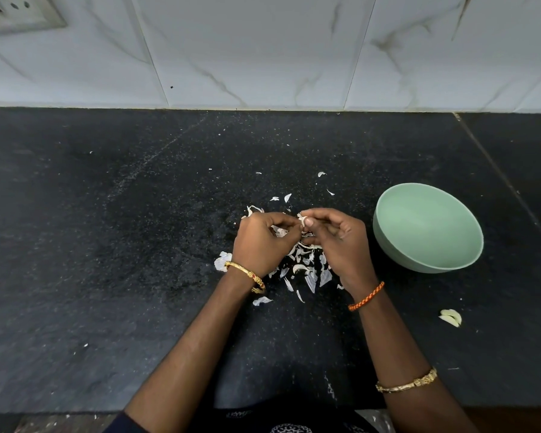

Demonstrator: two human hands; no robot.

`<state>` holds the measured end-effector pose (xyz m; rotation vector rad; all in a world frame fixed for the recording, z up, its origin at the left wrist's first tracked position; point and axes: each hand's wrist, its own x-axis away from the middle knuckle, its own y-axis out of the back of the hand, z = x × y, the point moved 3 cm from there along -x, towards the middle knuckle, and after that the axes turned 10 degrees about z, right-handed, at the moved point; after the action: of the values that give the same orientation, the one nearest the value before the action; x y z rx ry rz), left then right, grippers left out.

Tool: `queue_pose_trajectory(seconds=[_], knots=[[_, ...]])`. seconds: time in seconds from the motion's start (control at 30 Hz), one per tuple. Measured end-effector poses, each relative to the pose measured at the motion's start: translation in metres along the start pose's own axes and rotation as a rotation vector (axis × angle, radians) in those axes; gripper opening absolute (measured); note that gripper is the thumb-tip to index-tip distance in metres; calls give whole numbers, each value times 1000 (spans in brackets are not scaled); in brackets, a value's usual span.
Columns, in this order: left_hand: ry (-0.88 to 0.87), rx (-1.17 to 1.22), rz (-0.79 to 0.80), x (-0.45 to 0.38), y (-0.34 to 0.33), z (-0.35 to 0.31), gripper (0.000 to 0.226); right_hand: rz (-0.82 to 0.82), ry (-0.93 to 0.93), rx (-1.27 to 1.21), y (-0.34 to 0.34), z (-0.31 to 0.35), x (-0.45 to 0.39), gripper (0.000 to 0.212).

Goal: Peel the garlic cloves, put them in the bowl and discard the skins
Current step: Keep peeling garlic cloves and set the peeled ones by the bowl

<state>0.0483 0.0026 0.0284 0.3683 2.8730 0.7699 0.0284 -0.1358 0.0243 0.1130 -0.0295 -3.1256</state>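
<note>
Both hands, left hand [260, 242] and right hand [334, 242], pinch a garlic clove [302, 218]; slippery clove could drop among skins [306, 270] underneath.

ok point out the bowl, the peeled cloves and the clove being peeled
bowl [388, 210]: head view, on its left rim
peeled cloves [451, 317]: head view, middle of the pair on the counter
clove being peeled [302, 219]: head view, the bit showing between both hands' fingertips

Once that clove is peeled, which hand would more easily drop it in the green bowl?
The right hand, I'd guess. The green bowl sits just to its right, while the left hand would have to cross over. Both hands pinch the garlic clove above the skins.
</note>
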Motion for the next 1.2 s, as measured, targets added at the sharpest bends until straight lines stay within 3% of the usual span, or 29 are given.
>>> queue_pose_trajectory(seconds=[0.37, 0.67, 0.97, 1.2], knots=[[66, -21, -41, -1, -2, -1, 7, 40, -54, -122, -1, -4, 0, 24], [53, -159, 102, -6, -3, 0, 12, 46, -78, -66, 2, -7, 3, 20], [37, 138, 55, -6, 4, 4, 4, 23, -114, -170, 7, -2, 2, 14], [17, 155, 33, -4, 4, -3, 3, 27, -174, -272, 4, 1, 3, 14]])
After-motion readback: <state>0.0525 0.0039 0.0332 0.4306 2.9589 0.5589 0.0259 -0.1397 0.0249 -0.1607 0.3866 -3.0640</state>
